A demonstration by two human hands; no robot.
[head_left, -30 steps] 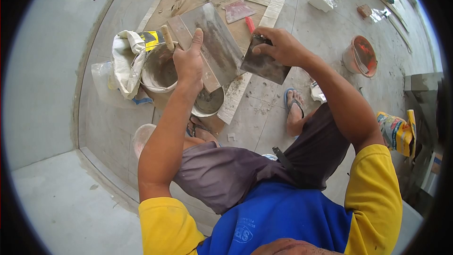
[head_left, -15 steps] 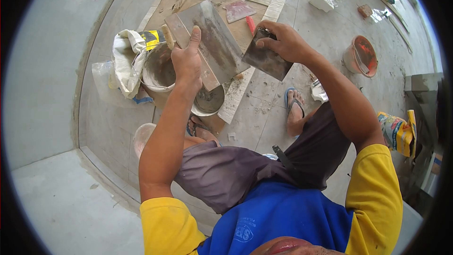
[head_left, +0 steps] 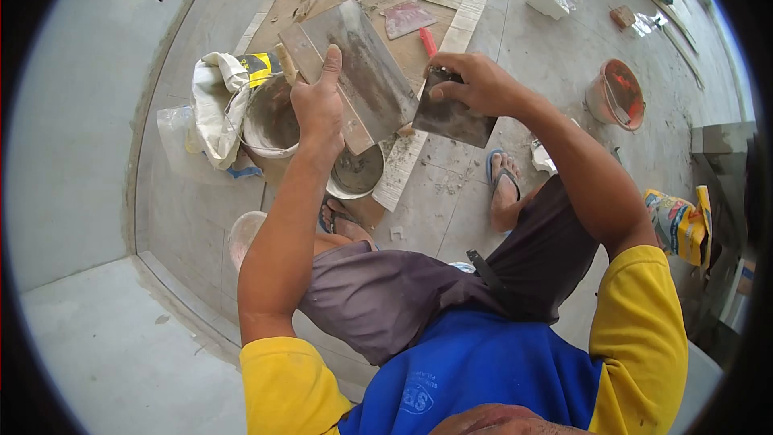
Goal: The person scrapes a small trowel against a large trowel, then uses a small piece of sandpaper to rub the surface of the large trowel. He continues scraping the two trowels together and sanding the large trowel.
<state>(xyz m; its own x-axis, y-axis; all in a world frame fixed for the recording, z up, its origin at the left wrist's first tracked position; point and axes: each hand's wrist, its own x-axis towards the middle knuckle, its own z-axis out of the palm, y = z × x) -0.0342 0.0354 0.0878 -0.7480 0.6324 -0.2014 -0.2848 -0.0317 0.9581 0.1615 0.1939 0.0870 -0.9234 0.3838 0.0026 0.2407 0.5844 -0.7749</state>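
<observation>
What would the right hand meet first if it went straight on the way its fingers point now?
Most likely the tile that the left hand holds up. The right hand, gripping a trowel, points left at its mortar-smeared face; depth is unclear, so the gap is uncertain.

You wear a blue shirt (head_left: 483, 362). Its left sleeve (head_left: 286, 391) and right sleeve (head_left: 640, 322) are short and bright yellow. A small white logo (head_left: 417, 399) is printed on the blue front. Your shorts (head_left: 386, 294) are dark grey with a bit of purple, and a thin black strap (head_left: 485, 271) lies on them. Your left hand (head_left: 320, 109) and right hand (head_left: 479, 84) are bare. Your right foot wears a blue flip-flop (head_left: 491, 165).
</observation>
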